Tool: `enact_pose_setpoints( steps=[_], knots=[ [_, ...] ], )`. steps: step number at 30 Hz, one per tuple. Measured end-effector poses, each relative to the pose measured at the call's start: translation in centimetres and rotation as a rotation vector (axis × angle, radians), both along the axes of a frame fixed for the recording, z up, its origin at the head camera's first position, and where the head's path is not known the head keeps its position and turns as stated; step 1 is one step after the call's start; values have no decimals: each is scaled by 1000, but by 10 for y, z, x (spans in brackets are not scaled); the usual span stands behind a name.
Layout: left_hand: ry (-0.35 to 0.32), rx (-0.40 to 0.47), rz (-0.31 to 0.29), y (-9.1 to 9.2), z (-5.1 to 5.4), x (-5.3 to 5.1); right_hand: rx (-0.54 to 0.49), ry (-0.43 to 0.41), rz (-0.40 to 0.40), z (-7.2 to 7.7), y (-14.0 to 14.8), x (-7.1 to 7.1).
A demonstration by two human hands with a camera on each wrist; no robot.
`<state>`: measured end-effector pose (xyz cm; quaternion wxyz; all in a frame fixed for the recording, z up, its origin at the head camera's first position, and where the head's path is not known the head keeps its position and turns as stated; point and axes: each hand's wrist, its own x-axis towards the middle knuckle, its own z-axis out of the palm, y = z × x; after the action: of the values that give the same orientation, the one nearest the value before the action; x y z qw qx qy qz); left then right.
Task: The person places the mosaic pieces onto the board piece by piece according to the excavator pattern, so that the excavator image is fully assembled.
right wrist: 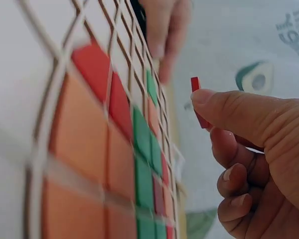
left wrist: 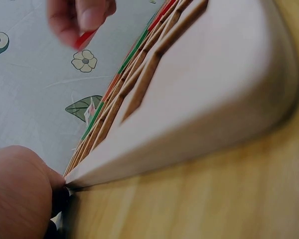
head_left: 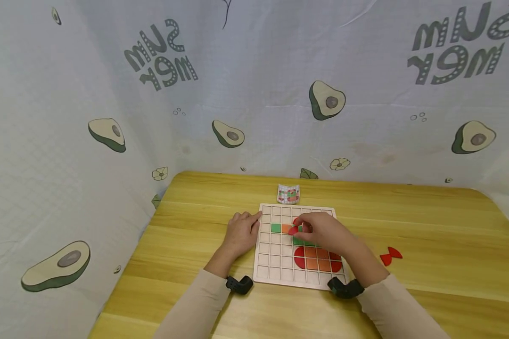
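Note:
A wooden grid board [head_left: 275, 261] lies on the table with green, orange and red tiles in some of its squares. My right hand [head_left: 324, 230] pinches a small red tile [right wrist: 199, 102] between thumb and forefinger, just above the board; the right wrist view shows a gap between tile and grid. Beneath that hand, part of the tile pattern is hidden. At the board's left edge, my left hand [head_left: 242, 231] rests with its fingertips touching the rim. Low on the board sit orange tiles [head_left: 318, 258] with red rounded ends, and a green tile [head_left: 275, 228] lies further up.
A small pattern card [head_left: 288, 194] with a coloured grid lies behind the board. Two loose red pieces [head_left: 391, 255] rest on the table [head_left: 449, 245] to the right. A printed curtain [head_left: 271, 122] hangs behind and to the left.

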<state>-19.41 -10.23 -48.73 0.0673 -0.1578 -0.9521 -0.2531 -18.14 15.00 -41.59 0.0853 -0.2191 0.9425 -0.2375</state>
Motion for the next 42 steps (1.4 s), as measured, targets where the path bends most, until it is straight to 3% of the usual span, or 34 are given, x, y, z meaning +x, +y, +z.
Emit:
enact_pose_setpoints(
  steps=[5, 10, 16, 25, 34, 42],
  knots=[
    [-5, -4, -3, -1, 0, -1, -29, 1, 30, -9, -39, -8],
    [-6, -10, -7, -1, 1, -1, 4, -26, 9, -21, -62, -18],
    [-7, -6, -13, 0, 2, 0, 43, -19, -19, -28, -70, -25],
    [3, 6, -2, -1, 1, 0, 38, -24, -10, -27, -71, -26],
    [0, 11, -6, -1, 1, 0, -9, -39, -32, -23, -57, -18],
    [-5, 22, 0, -1, 2, 0, -16, -3, -120, -15, -1, -7]
  ],
)
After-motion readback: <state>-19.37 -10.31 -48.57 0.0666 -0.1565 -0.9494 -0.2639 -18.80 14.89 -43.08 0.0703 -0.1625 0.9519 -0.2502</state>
